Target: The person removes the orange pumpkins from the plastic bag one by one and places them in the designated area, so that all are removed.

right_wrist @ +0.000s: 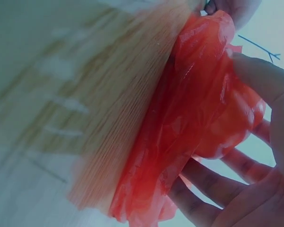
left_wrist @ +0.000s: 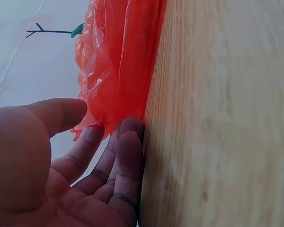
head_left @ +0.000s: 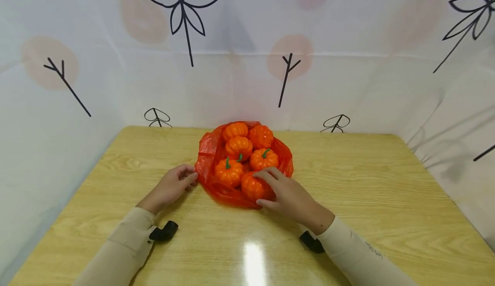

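A red plastic bag (head_left: 206, 159) lies spread open on the table, holding several small orange toy pumpkins, some with green stems. My right hand (head_left: 288, 193) grips the front pumpkin (head_left: 253, 187), fingers over its top and far side, thumb at its front. In the right wrist view, bag film (right_wrist: 180, 113) covers part of that pumpkin (right_wrist: 232, 125). At the bag's left side, my left hand (head_left: 174, 186) holds its edge between thumb and fingers; the left wrist view shows the fingertips partly behind the film (left_wrist: 118, 71). Another pumpkin (head_left: 229, 173) sits left of the gripped one.
The wooden table (head_left: 367, 183) extends to both sides of the bag. A white cloth (head_left: 239, 84) with flower and twig drawings hangs behind it. Black curved pieces (head_left: 164, 231) stick out at both wrists.
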A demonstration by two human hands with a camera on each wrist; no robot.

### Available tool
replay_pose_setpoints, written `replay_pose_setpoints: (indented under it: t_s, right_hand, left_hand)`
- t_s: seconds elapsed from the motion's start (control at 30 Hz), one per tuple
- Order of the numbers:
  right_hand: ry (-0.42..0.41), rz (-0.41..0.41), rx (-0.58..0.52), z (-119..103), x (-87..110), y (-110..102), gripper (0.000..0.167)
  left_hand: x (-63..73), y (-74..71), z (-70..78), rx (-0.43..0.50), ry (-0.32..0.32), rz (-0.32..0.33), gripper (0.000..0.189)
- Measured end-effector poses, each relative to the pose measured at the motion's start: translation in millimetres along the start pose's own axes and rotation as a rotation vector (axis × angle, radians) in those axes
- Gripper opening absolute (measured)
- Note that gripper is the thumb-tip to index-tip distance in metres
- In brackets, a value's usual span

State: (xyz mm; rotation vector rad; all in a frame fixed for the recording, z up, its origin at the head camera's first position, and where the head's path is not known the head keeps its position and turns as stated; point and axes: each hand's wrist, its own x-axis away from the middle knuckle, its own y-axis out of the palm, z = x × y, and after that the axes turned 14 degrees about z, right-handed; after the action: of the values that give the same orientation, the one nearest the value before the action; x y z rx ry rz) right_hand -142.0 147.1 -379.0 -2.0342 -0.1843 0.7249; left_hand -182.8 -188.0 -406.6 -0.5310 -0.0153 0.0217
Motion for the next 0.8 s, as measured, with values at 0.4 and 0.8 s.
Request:
replay_pose_setpoints:
  t_s: [0.4, 0.8]
  right_hand:
    - [-0.022, 0.026, 0.03, 0.9, 2.7, -0.1, 0.062]
    - [-0.07, 0.111, 0.009, 1.2, 0.5, -7.7, 0.058]
  left_hand:
    - [-2.0, 1.8, -2.3, 0.0, -0.015, -0.013, 0.025]
    - [3.1, 3.3, 2.1, 0.011, 0.012, 0.0, 0.025]
